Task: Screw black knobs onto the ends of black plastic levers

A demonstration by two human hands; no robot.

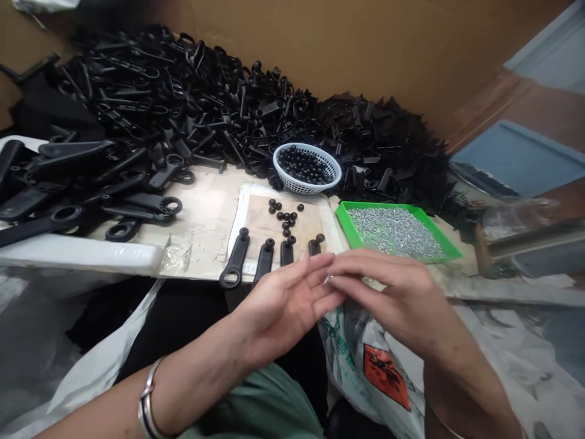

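My left hand [287,305] is palm up with its fingers stretched out, above the table's front edge. Over its fingertips, my right hand [388,286] pinches thumb and fingers together, and a tiny silver screw-like piece [328,278] glints between them. Just beyond the hands, several black plastic handles with ring ends lie in a row; the leftmost handle [234,259] shows fully, with a round knob at its far end. My hands partly hide the others. Loose black knobs [286,216] are scattered on a board [260,235] behind them.
A pale blue basket [315,186] of black knobs stands behind the board. To the right, a green tray [445,247] holds many small silver screw-like pieces. Black plastic parts [183,91] are heaped along the back, with more handles [91,189] at left. A printed plastic bag [386,372] hangs below.
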